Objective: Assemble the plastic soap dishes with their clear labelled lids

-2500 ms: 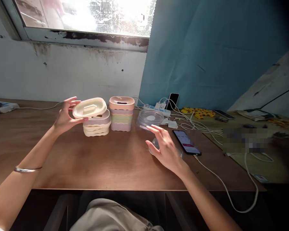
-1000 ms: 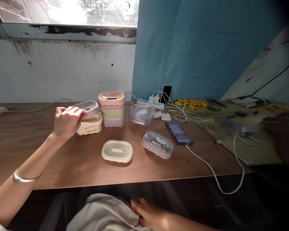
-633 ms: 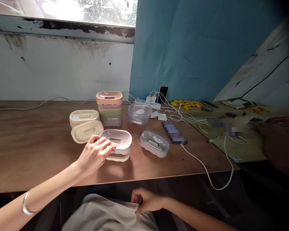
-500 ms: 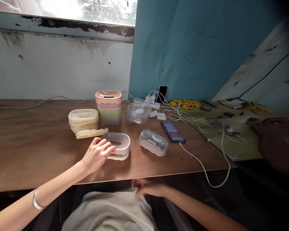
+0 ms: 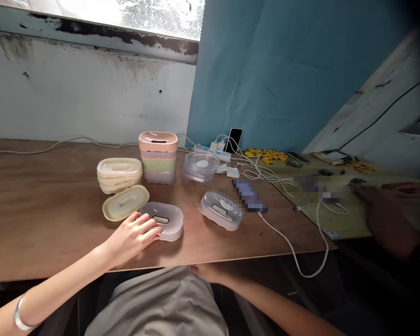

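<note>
My left hand [image 5: 136, 234] is closed, its fingers bent over the left side of a translucent lilac oval cover with a slot [image 5: 170, 219]. The cover lies low and level on the table. Touching or nearly touching its far left side, a cream oval piece [image 5: 126, 203] leans face up. Behind that stands a stack of cream oval pieces [image 5: 119, 168]. A clear oval cover with a round label [image 5: 222, 210] sits apart to the right. My right hand [image 5: 208, 272] is low by my lap, at the table's front edge; its fingers are mostly hidden.
A stack of pink, green and lilac oval pieces [image 5: 158, 158] and round clear containers [image 5: 200, 167] stand at the back. A phone [image 5: 249, 195] on a white cable [image 5: 294, 252] lies right. Another person's hand [image 5: 388, 214] is at the far right table.
My left hand and the lilac cover have come lower and slightly nearer; the gap above the cream base is gone. The leaning cream piece has tipped to show its face. My right hand shows less.
</note>
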The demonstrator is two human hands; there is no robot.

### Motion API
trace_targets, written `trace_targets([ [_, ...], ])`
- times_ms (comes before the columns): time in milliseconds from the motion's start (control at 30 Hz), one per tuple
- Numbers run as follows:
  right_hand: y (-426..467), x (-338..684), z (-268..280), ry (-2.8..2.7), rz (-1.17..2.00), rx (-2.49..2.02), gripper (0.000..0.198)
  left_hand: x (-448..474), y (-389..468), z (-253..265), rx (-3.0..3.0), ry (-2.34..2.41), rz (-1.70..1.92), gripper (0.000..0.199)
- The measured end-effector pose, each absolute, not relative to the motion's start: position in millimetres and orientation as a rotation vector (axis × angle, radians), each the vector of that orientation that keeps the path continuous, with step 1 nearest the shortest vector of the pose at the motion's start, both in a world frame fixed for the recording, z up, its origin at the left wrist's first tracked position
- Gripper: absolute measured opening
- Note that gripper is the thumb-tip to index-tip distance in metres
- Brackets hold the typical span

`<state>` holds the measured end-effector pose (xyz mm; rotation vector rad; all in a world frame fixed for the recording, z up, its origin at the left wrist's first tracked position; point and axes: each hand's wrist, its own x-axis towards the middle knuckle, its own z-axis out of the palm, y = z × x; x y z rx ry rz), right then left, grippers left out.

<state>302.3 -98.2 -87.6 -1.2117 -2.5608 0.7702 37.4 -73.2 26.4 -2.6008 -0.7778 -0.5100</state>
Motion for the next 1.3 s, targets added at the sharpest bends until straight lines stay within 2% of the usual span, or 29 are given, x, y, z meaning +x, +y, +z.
trace_targets([
  [133, -141, 299, -53, -2.929, 0.889, -1.241, 0.05, 35, -77, 24, -2.631, -0.793, -0.57, 0.016],
  [200, -149, 293, -12, -3.162, 1.108, -0.927, 0.045, 34, -76, 23, -2.68, -0.806, -0.627, 0.015],
  [267, -140, 287, 35, -3.057, 1.164, -0.514, 0.036, 32, -75, 24, -2.738, -0.834, -0.72, 0.013],
  [367, -92, 283, 88, -2.777, 0.533, -0.876, 0.027, 29, -77, 23, -2.769, -0.912, -0.883, 0.006],
  [433, -45, 287, 103, -2.539, 0.107, -1.167, 0.024, 28, -82, 20, -2.774, -0.947, -0.976, 0.006],
  [500, 3, 297, 105, -2.364, -0.148, -1.398, 0.028, 29, -90, 15, -2.789, -0.981, -1.089, 0.011],
  [600, 54, 312, 95, -2.273, -0.186, -1.509, 0.041, 30, -103, 6, -2.772, -1.062, -1.267, 0.013],
  [667, 71, 319, 87, -2.236, -0.175, -1.522, 0.032, 30, -109, 2, -2.769, -1.075, -1.3, 0.016],
  [767, 82, 323, 78, -2.18, -0.154, -1.484, 0.013, 28, -112, -1, -2.782, -1.076, -1.286, 0.021],
  [1067, 68, 309, 81, -1.682, -0.264, -1.252, 0.03, 26, -113, -5, -2.799, -1.097, -1.279, 0.024],
  [1167, 26, 289, 92, -1.609, -0.157, -1.028, 0.027, 24, -113, -5, -2.839, -1.191, -1.359, 0.033],
  [1300, -25, 255, 99, -1.681, 0.631, -0.847, 0.025, 19, -112, -3, -2.712, -1.442, -1.589, 0.054],
])
